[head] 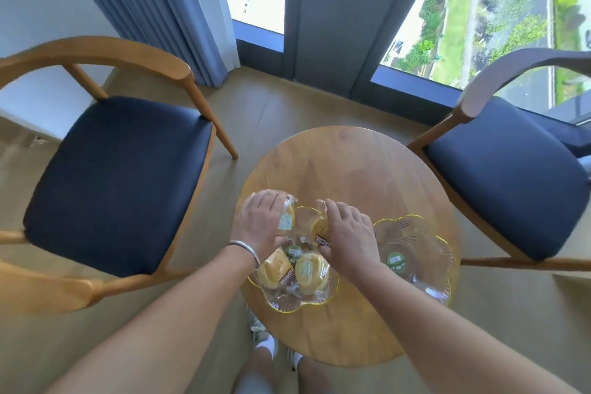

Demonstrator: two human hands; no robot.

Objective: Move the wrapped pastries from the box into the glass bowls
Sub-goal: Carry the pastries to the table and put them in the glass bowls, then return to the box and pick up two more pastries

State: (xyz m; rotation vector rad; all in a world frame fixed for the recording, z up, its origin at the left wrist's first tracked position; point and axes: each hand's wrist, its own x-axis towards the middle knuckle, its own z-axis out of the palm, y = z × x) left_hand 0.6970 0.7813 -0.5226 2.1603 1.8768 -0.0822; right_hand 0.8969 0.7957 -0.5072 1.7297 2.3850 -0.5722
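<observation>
The round desk [351,163] is smooth, satiny wood. On it, two clear glass bowls [415,253] have ribbed, glossy walls, and the pastries [308,269] wear shiny clear plastic wrap.

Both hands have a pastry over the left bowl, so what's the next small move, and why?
Probably carry the right hand and its pastry over to the right bowl and let go there. That bowl holds no pastries, only a green sticker, while the left bowl already holds two. The left hand could drop its pastry where it is.
</observation>
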